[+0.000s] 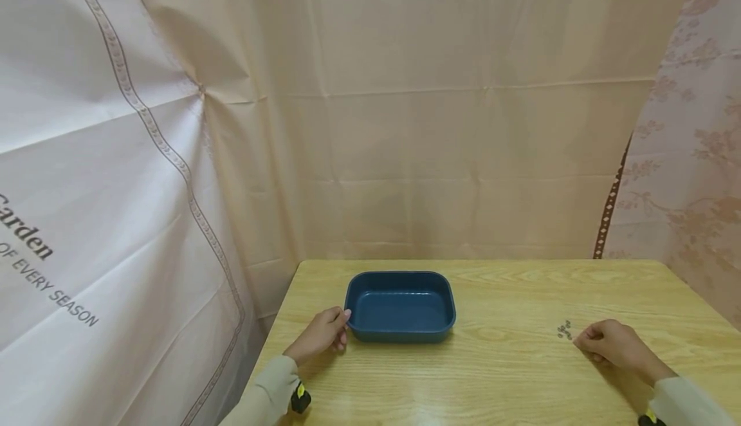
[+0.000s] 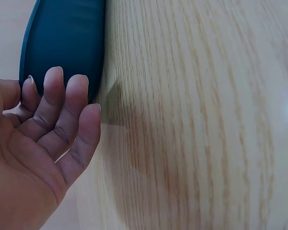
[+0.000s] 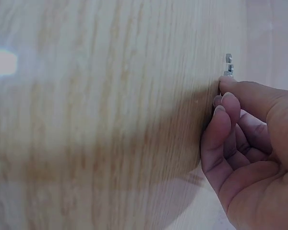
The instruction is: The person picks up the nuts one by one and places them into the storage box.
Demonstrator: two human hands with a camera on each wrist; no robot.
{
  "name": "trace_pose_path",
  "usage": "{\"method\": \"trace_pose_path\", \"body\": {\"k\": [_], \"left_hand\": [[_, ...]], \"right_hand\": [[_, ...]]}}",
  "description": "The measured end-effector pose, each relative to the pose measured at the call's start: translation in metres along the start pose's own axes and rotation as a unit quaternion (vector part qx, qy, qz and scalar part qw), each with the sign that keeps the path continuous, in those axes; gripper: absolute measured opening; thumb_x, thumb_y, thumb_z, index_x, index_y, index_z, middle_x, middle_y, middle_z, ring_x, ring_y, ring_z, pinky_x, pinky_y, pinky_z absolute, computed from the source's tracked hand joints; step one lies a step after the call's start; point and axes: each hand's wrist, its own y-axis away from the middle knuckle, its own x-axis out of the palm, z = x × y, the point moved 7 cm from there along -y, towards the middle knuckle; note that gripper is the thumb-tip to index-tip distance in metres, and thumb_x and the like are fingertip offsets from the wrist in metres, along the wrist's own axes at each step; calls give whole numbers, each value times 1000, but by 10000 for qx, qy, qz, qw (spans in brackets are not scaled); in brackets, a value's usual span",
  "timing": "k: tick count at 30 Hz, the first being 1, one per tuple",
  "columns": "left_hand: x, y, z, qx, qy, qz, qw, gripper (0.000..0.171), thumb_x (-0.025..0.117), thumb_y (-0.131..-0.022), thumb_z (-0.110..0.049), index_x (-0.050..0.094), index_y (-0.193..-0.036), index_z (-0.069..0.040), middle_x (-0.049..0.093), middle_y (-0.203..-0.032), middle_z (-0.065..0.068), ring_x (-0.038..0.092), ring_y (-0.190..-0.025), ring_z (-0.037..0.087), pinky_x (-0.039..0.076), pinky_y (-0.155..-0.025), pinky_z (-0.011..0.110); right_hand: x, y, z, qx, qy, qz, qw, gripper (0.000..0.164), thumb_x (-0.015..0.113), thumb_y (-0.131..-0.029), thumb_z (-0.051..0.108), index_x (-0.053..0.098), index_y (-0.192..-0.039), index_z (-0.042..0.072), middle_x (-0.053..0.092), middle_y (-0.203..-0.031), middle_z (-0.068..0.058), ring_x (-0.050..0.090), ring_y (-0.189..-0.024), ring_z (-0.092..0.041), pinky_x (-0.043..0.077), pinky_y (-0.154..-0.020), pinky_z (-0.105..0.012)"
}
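A dark blue rectangular dish (image 1: 401, 337) with rounded corners stands on the wooden table. My left hand (image 1: 321, 334) pinches its left rim between thumb and index finger. In the left wrist view, the other fingers of my left hand (image 2: 48, 129) lie along the dish's outer wall (image 2: 67, 38). Toward the right, several small metal nuts (image 1: 563, 329) lie in a loose cluster. My right hand (image 1: 615, 347) has its thumb and fingertips down at the near edge of the cluster. The right wrist view shows curled fingers and metal nuts (image 3: 229, 67) just past the thumb; I cannot tell whether one is pinched.
The light wooden table (image 1: 498, 374) spans the view, with a stretch of its top between the dish and the nuts. Beige cloth (image 1: 451, 123) hangs behind it, a printed white cloth (image 1: 104, 175) at left and a floral one (image 1: 695, 175) at right.
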Motion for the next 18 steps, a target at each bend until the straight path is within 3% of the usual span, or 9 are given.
{"method": "trace_pose_path", "body": {"k": [12, 18], "left_hand": [[2, -1, 2, 30, 148, 16, 9999, 49, 43, -112, -41, 56, -103, 5, 61, -78, 8, 62, -65, 18, 55, -59, 33], [1, 0, 1, 34, 91, -30, 9999, 46, 41, -113, -36, 55, -102, 6, 61, -77, 8, 61, -64, 18, 54, -58, 32]], "right_hand": [[0, 5, -1, -319, 172, -110, 9993, 23, 66, -103, 22, 69, -86, 6, 59, -68, -2, 53, -58, -12, 47, -54, -26], [-1, 2, -4, -76, 71, -244, 9996, 16, 63, -100, 14, 70, -91, 4, 60, -72, -3, 55, -62, -15, 50, -56, -28]]}}
